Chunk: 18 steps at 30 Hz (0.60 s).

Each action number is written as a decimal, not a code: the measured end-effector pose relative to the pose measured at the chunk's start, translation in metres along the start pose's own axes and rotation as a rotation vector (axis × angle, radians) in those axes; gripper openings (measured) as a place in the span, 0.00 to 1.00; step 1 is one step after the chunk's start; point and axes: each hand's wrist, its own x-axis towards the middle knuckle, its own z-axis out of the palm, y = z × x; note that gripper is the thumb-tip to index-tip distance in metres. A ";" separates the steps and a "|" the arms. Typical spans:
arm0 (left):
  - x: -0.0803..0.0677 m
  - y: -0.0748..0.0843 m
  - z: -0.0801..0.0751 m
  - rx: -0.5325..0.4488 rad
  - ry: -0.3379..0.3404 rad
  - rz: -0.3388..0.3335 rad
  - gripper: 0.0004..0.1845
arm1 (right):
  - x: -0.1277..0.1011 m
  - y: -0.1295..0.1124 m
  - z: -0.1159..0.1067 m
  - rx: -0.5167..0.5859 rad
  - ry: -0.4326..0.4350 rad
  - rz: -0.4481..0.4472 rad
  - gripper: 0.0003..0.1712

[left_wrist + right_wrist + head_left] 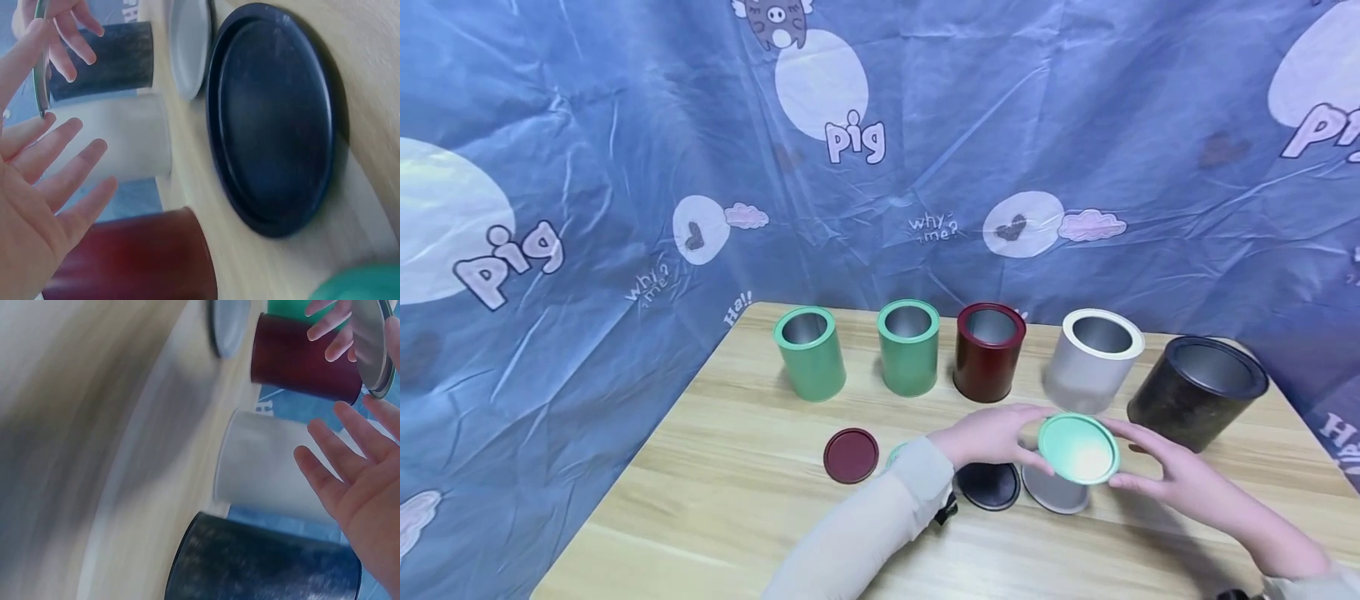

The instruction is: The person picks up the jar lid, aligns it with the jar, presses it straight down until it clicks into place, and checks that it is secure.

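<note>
A light green round lid (1078,450) is held up off the table between both hands. My left hand (988,435) pinches its left edge with thumb and index finger. On the opposite edge, the right hand (1165,471) grips it with thumb and forefinger, the other fingers spread. The grey metal underside shows in the right wrist view. Below lie a white lid (1056,494), partly covered by the raised one, and a black lid (272,122). Behind the hands stand a white can (1084,379) and a black can (1172,398), both open-topped.
Two green cans, one on the left (815,367) and another beside it (910,364), stand at the back with a dark red can (985,371). A dark red lid (851,456) lies on the wooden table (700,500). Another green lid (359,286) is mostly hidden by the left sleeve.
</note>
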 end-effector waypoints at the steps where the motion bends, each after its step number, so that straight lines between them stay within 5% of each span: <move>1: -0.002 -0.002 -0.001 -0.008 0.009 -0.002 0.43 | 0.002 -0.001 0.001 0.006 -0.002 0.002 0.43; 18: -0.058 -0.035 -0.033 -0.101 0.137 -0.090 0.44 | 0.064 -0.025 0.025 0.187 -0.121 0.000 0.39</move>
